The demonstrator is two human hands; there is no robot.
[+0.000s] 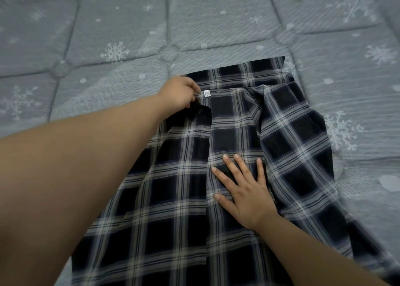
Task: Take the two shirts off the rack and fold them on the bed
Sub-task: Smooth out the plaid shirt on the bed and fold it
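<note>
A dark navy and white plaid shirt (173,199) lies spread on the bed, collar end away from me, front open down the middle. A small white label (207,93) shows inside the collar. My left hand (179,94) reaches to the collar's left side and pinches the fabric right beside the label. My right hand (242,184) lies flat on the shirt's middle with fingers spread, pressing the cloth down. The shirt's right side (298,138) is bunched and folded toward the right. Only this one shirt is in view.
The bed (108,37) is covered by a grey quilted sheet with white snowflake print, and it fills the view around the shirt. Bare sheet lies beyond the collar and to the left and right.
</note>
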